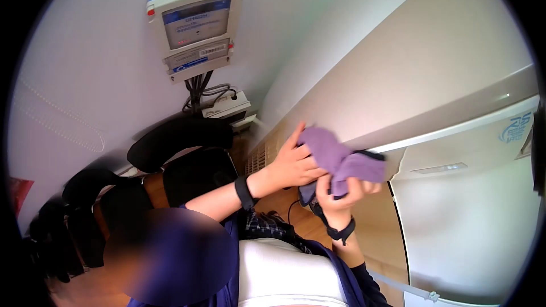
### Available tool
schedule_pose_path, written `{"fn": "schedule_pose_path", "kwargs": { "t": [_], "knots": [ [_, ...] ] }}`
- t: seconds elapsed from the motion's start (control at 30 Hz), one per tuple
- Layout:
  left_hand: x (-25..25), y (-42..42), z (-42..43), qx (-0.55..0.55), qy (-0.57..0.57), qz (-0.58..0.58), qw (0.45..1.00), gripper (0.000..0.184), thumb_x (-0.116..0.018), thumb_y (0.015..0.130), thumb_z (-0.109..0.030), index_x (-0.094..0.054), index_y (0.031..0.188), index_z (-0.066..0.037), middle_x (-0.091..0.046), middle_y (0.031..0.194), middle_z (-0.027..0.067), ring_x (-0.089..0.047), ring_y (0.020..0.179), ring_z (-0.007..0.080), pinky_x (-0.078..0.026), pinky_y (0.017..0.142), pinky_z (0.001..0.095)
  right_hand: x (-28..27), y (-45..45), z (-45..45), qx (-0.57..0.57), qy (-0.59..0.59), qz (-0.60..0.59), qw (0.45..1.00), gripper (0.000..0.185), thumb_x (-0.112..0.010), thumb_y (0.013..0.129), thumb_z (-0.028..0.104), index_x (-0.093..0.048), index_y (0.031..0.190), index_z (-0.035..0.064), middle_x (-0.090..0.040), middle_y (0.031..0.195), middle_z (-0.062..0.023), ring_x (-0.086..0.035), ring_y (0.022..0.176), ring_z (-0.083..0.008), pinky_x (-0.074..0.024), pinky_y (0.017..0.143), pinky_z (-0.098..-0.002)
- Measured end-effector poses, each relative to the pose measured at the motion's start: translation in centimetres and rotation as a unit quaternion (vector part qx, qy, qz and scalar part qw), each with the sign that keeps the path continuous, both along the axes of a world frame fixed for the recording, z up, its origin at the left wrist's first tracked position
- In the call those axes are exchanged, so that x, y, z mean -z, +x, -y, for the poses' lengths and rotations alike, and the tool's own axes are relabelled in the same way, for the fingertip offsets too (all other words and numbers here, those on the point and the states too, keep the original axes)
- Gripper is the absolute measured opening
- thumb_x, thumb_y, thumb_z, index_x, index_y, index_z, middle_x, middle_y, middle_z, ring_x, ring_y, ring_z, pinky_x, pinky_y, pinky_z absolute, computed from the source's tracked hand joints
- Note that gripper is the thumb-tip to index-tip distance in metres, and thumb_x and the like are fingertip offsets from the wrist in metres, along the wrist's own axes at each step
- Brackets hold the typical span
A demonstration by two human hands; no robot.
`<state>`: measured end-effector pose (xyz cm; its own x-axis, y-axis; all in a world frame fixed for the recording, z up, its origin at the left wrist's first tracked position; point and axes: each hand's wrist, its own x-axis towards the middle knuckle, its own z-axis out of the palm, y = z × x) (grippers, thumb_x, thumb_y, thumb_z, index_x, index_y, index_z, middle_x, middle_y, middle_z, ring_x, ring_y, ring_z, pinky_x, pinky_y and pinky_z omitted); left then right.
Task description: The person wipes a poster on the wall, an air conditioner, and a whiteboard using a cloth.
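A purple cloth (324,146), bunched and partly dark underneath, is between my two hands in front of a large pale appliance. My left hand (291,165) lies against the cloth's left side with its fingers spread and pressing on it. My right hand (346,192) grips the lower right part of the cloth with curled fingers. Each wrist has a black band (244,192). Some dark material hangs below the cloth, and its shape is partly hidden by my hands.
An electric meter (196,25) with cables hangs on the wall at upper left. Black chairs (196,176) stand in a row below it. The large appliance (398,79) fills the right side. A pale hose (409,289) runs at lower right.
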<state>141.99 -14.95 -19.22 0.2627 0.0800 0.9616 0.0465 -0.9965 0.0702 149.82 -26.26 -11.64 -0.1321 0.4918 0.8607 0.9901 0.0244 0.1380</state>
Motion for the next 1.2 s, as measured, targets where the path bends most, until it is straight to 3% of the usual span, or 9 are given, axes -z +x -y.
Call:
{"fn": "schedule_pose_path", "kwargs": {
  "t": [0.2,0.37,0.47,0.57,0.8,0.93,1.03,1.13,1.2],
  "knots": [
    [8.3,-2.3,0.9,0.002,-0.010,-0.129,0.992,0.024,-0.058,0.074,-0.022,-0.066,0.097,-0.021,-0.061,0.103,-0.0025,-0.054,0.110,0.0196,-0.020,0.112,0.0617,9.1,0.1,2.3,0.003,-0.077,-0.076,0.994,0.045,-0.073,0.068,0.008,-0.050,0.106,0.0135,-0.050,0.113,-0.0074,-0.043,0.110,-0.0363,-0.0320,0.098,-0.0549],
    [-1.0,-0.7,-2.3,0.102,0.029,-0.061,0.993,0.019,-0.059,0.077,-0.022,-0.065,0.095,-0.018,-0.060,0.098,-0.0007,-0.057,0.099,0.0187,-0.025,0.110,0.0627,2.3,-0.3,0.8,-0.015,0.036,-0.082,0.996,0.034,-0.072,0.073,0.015,-0.057,0.103,0.0125,-0.052,0.114,-0.0075,-0.048,0.108,-0.0326,-0.0332,0.097,-0.0491],
    [-8.7,1.1,-2.7,0.132,0.051,0.063,0.988,0.019,-0.058,0.078,-0.021,-0.065,0.095,-0.016,-0.059,0.101,0.0000,-0.055,0.105,0.0200,-0.029,0.108,0.0621,-1.2,-1.1,-0.7,-0.036,0.152,-0.173,0.972,0.047,-0.071,0.077,0.011,-0.045,0.115,0.0011,-0.047,0.117,-0.0178,-0.051,0.107,-0.0341,-0.0389,0.095,-0.0474],
    [-9.6,1.4,-2.9,0.154,0.050,0.076,0.984,0.019,-0.057,0.078,-0.020,-0.065,0.095,-0.015,-0.059,0.103,0.0004,-0.054,0.109,0.0213,-0.030,0.108,0.0623,-1.4,-1.5,-2.8,-0.089,0.210,-0.218,0.949,0.045,-0.067,0.078,0.013,-0.050,0.116,-0.0024,-0.052,0.117,-0.0198,-0.055,0.107,-0.0311,-0.0440,0.093,-0.0419],
    [2.3,0.8,-2.9,0.195,-0.169,0.007,0.966,0.030,-0.057,0.081,-0.025,-0.062,0.105,-0.008,-0.056,0.117,0.0152,-0.047,0.118,0.0396,-0.026,0.108,0.0604,5.3,-1.3,-2.6,-0.061,-0.006,-0.017,0.998,0.016,-0.069,0.075,0.014,-0.068,0.090,0.0098,-0.064,0.102,-0.0076,-0.060,0.096,-0.0290,-0.0449,0.084,-0.0400],
    [11.5,-2.6,-2.0,0.228,-0.345,-0.106,0.904,0.039,-0.057,0.080,-0.027,-0.059,0.112,-0.005,-0.052,0.124,0.0197,-0.042,0.122,0.0431,-0.025,0.110,0.0545,12.5,-1.2,-2.0,-0.078,-0.163,0.048,0.982,0.035,-0.065,0.067,0.014,-0.068,0.099,0.0267,-0.058,0.110,0.0054,-0.053,0.108,-0.0210,-0.0369,0.092,-0.0384],
    [15.5,-5.5,-2.5,0.231,-0.359,-0.201,0.881,0.042,-0.057,0.080,-0.027,-0.058,0.116,-0.006,-0.052,0.125,0.0192,-0.043,0.121,0.0423,-0.025,0.110,0.0520,14.6,-2.6,-1.2,-0.128,-0.331,-0.019,0.935,0.048,-0.061,0.071,0.003,-0.063,0.114,0.0248,-0.054,0.113,-0.0024,-0.052,0.110,-0.0229,-0.0372,0.097,-0.0403],
    [15.1,-5.7,-3.0,0.181,-0.269,-0.266,0.908,0.048,-0.058,0.082,-0.029,-0.052,0.123,-0.006,-0.049,0.129,0.0183,-0.041,0.122,0.0407,-0.025,0.110,0.0501,14.6,-3.2,-0.9,-0.124,-0.321,-0.092,0.934,0.051,-0.061,0.070,0.000,-0.060,0.115,0.0229,-0.052,0.115,-0.0074,-0.051,0.111,-0.0272,-0.0379,0.097,-0.0439],
    [12.3,-4.9,-3.1,0.306,-0.444,-0.282,0.794,0.052,-0.058,0.081,-0.029,-0.050,0.125,-0.004,-0.047,0.130,0.0205,-0.040,0.123,0.0403,-0.025,0.110,0.0506,13.3,-3.3,-1.0,-0.127,-0.251,-0.087,0.956,0.049,-0.060,0.071,-0.001,-0.059,0.114,0.0215,-0.051,0.116,-0.0085,-0.050,0.113,-0.0305,-0.0384,0.097,-0.0456]
  ]
}}
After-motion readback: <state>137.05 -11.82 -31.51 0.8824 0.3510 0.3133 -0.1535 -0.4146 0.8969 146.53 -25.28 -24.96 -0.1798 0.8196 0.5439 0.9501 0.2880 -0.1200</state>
